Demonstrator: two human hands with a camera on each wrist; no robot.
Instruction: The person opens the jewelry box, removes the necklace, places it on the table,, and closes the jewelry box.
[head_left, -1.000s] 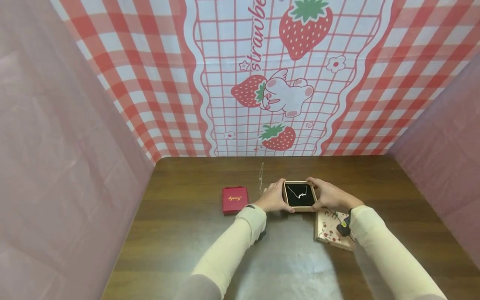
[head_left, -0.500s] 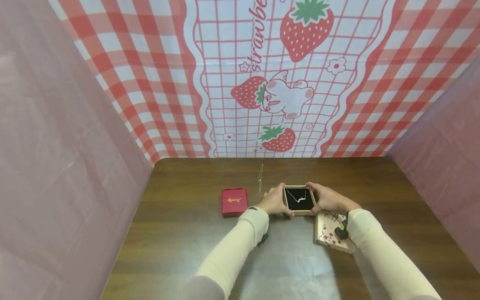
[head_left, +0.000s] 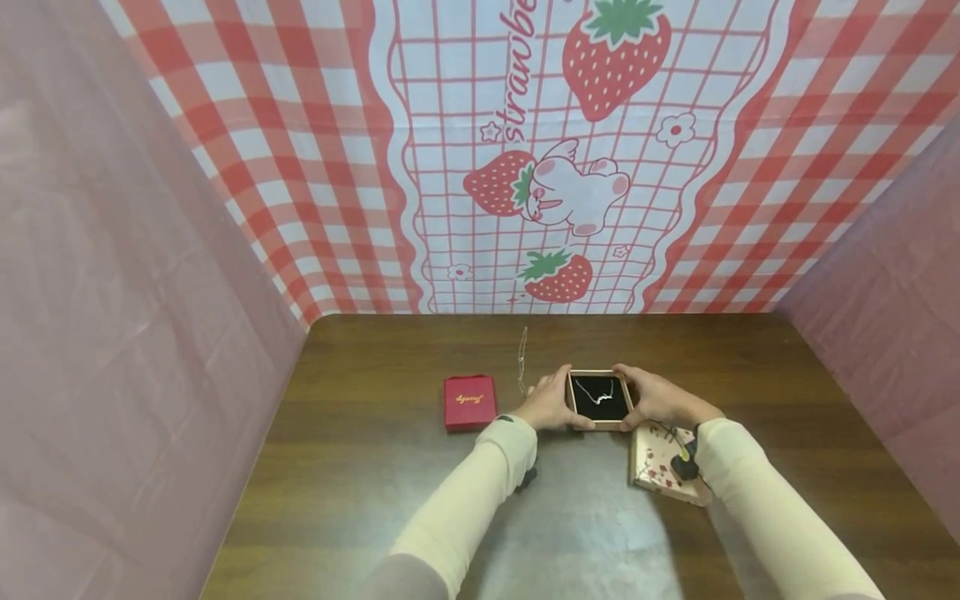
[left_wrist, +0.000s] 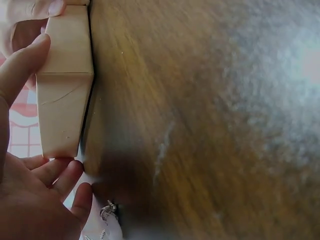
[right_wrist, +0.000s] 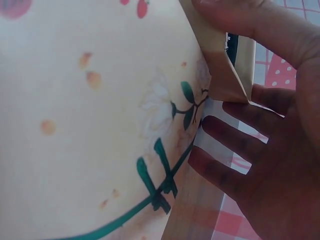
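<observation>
Both my hands hold a small tan jewellery box [head_left: 602,426] between them. Inside, a silver necklace [head_left: 602,398] lies on a black pad [head_left: 592,414]. My left hand [head_left: 546,403] grips the box's left side, thumb on the near wall and fingers at the far edge. On the opposite side my right hand [head_left: 666,397] grips it in the same way. The left wrist view has the box's plain walls [left_wrist: 62,107] close over the table. A floral lid [right_wrist: 120,95] fills much of the right wrist view, beside the right hand [right_wrist: 270,145].
A red box [head_left: 469,404] with gold lettering lies left of the left hand. A thin silver chain [head_left: 522,354] stretches across the wooden table [head_left: 360,483] behind that hand. The floral lid rests partly under the right wrist. A strawberry-print cloth [head_left: 450,225] hangs behind.
Both hands have brought the jewellery box slightly toward me since a second ago. Over the last half second it has barely moved. The red box and floral lid stay in place.
</observation>
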